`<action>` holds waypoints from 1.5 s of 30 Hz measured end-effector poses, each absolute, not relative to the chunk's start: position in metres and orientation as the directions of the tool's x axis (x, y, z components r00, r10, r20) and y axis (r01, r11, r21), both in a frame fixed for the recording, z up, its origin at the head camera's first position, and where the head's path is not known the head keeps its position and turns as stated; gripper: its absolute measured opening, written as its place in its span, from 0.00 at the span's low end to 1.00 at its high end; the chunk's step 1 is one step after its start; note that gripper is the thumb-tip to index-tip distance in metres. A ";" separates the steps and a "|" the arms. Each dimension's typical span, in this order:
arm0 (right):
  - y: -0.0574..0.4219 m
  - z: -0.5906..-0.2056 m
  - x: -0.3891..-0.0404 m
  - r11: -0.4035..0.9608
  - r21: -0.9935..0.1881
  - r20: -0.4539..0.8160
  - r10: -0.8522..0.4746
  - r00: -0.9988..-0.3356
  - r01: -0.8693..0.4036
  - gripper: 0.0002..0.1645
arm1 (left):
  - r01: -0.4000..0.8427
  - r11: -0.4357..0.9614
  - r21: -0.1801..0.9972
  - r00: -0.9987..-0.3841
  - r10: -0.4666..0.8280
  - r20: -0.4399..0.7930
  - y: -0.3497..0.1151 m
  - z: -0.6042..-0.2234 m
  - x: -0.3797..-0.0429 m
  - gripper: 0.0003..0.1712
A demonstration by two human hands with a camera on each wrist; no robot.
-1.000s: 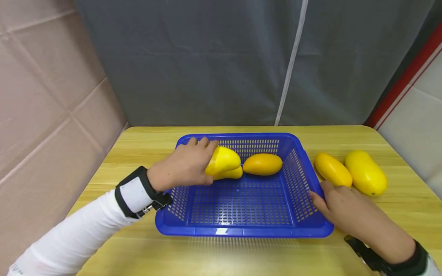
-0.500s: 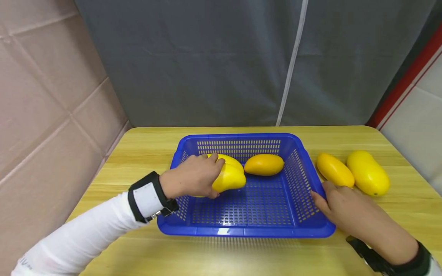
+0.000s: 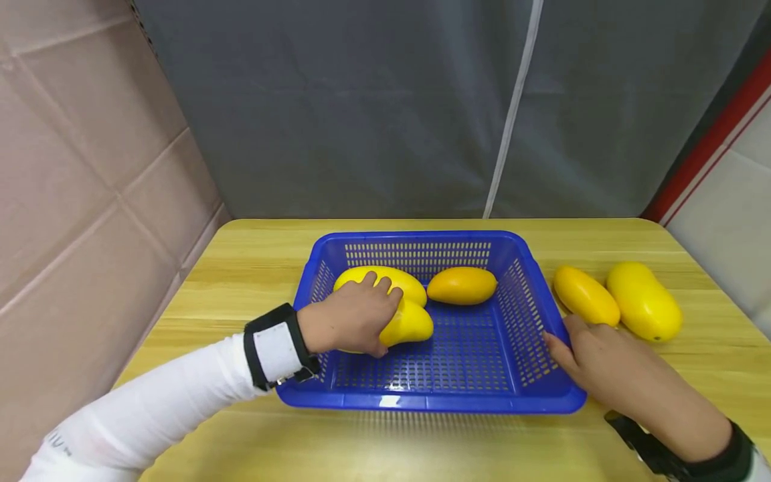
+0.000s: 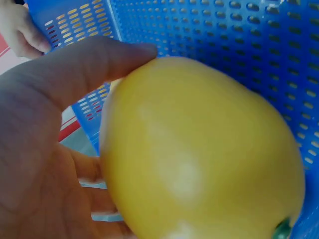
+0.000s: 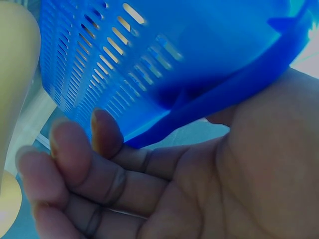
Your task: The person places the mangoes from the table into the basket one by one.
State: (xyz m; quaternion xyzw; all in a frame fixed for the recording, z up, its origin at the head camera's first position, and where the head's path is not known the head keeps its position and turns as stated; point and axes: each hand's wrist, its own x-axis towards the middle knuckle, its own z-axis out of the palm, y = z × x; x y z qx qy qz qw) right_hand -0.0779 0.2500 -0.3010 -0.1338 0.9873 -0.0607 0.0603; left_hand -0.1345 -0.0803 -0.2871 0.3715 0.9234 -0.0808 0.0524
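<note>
My left hand (image 3: 355,316) is inside the blue plastic basket (image 3: 434,404), gripping a smooth yellow mango (image 3: 413,324). In the left wrist view this mango (image 4: 199,149) fills the middle, a green stem spot at its lower right; the thumb lies along its upper side. Just behind it in the basket lies another yellow mango (image 3: 385,276), partly covered by my fingers. To its right sits an orange-yellow mango (image 3: 462,286). My right hand (image 3: 614,368) holds the basket's right rim, thumb on the inner side and fingers curled outside below the rim (image 5: 219,102).
Right of the basket, a slim orange-yellow mango (image 3: 585,294) and a bigger yellow fruit (image 3: 646,302) lie side by side on the wooden table (image 3: 265,251). A grey curtain (image 3: 361,114) hangs behind the table, and pale walls flank it.
My left hand has brought the gripped mango from on top of the other yellow one toward the basket's front, uncovering the one behind. The right hand stays on the rim.
</note>
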 end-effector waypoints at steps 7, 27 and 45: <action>0.250 -0.300 -0.079 0.957 -0.141 -0.117 -0.272 -0.955 -0.255 0.28 | 0.711 0.690 -0.133 -0.703 0.694 -0.154 -0.078 -0.295 -0.136 0.40; 0.250 -0.300 -0.078 0.959 -0.136 -0.115 -0.264 -0.958 -0.248 0.27 | 0.720 0.682 -0.128 -0.694 0.699 -0.172 -0.073 -0.311 -0.133 0.42; 0.250 -0.300 -0.077 0.960 -0.132 -0.128 -0.262 -0.957 -0.245 0.28 | 0.674 0.718 -0.177 -0.738 0.641 -0.210 -0.073 -0.305 -0.125 0.45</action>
